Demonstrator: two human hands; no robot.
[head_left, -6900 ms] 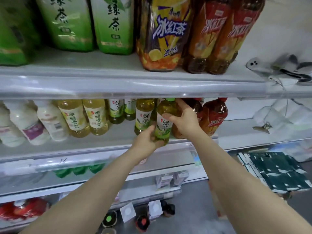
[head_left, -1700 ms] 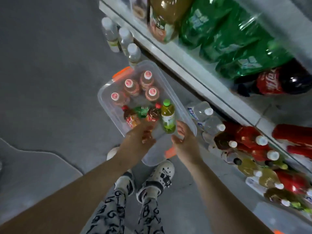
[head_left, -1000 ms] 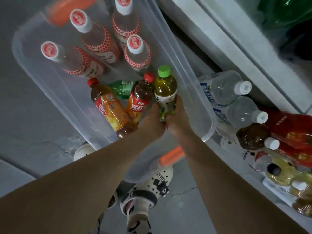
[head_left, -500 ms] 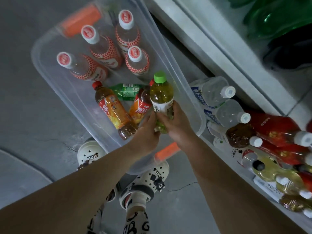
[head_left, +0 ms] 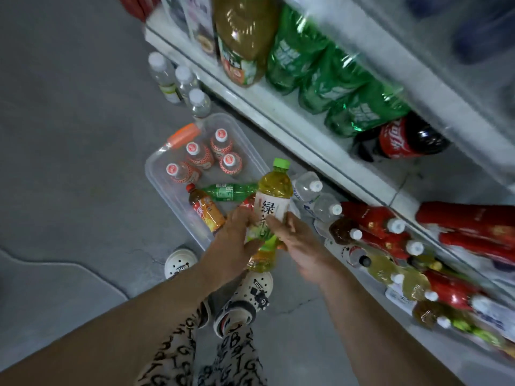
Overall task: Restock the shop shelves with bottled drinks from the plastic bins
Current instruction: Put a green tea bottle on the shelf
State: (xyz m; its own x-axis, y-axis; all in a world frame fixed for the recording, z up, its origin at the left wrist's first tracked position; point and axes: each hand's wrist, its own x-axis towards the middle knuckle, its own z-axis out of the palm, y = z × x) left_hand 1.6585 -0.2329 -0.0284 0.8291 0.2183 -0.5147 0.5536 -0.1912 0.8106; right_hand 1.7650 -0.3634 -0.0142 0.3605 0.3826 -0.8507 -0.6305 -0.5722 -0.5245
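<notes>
A grey concrete floor (head_left: 69,135) is lying under everything, and a white shelf (head_left: 278,118) is running diagonally just right of a clear plastic bin (head_left: 156,176) that is sitting on it. Above the bin's near end, both hands are holding up one bottle (head_left: 274,190), tilted slightly right. The left hand (head_left: 234,243) is closing its grip on the lower left side, and the right hand (head_left: 301,246) is pinching the lower right side with thumb and fingers. The bottle is showing yellow-green liquid, a bright green cap (head_left: 281,163) and a white label (head_left: 269,208) fading to green lower down. The label is carrying a large dark "绿"; the character below it is partly hidden by fingers. Inside the bin, four bottles with red-dotted wraps (head_left: 199,154) are standing at the far end, while a small green bottle (head_left: 228,191) and a red-capped tea (head_left: 206,208) are lying nearer. On the shelf right of the bin, a cola (head_left: 401,140) is showing white Coca-Cola script on red.
</notes>
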